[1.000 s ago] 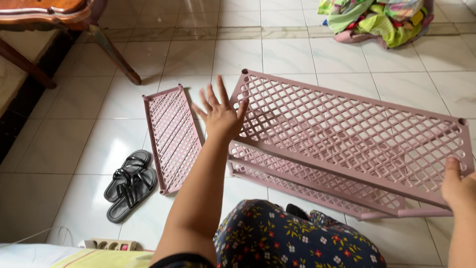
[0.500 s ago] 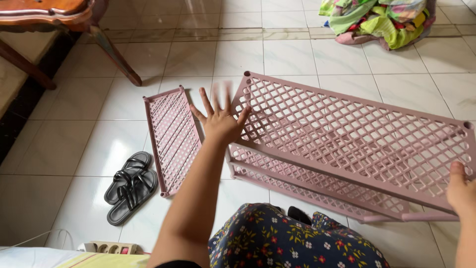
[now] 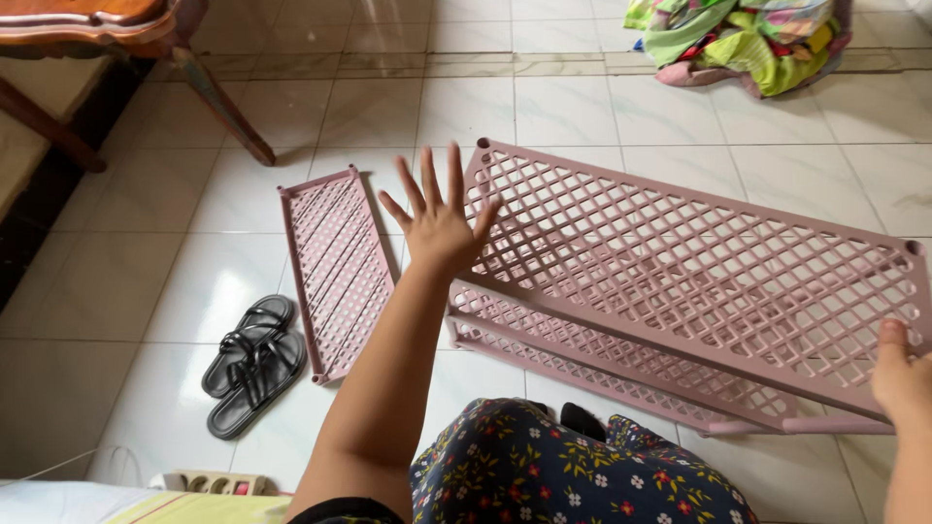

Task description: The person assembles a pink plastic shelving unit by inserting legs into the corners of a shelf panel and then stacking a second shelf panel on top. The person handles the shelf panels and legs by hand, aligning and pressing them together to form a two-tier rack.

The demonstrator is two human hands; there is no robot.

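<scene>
The pink lattice rack (image 3: 699,281) fills the right half of the frame, lying tilted on the white tiled floor (image 3: 582,107), its long top shelf slanting from upper centre down to the right edge. Lower shelves of the same rack show beneath it, stacked close and running the same way.

The left hand (image 3: 439,221) is at the rack's upper left end, fingers (image 3: 428,180) spread wide, palm pressed flat against or just over the lattice near the corner; it grips nothing. The right hand (image 3: 901,374) is at the right edge of the frame, thumb lying on the rack's lower right rim; its other fingers are hidden behind the rim, so whether they close round the rack cannot be told.

Just left of the rack, apart from it, a smaller pink lattice panel (image 3: 336,267) lies flat on the floor. Left of and below that panel sits a pair of black sandals (image 3: 250,364), one overlapping the other. A floral-clothed knee (image 3: 544,471) is at bottom centre. A power strip (image 3: 209,481) lies at lower left. Wooden furniture legs (image 3: 218,97) stand at upper left, and a heap of coloured cloth (image 3: 743,44) is at upper right.
</scene>
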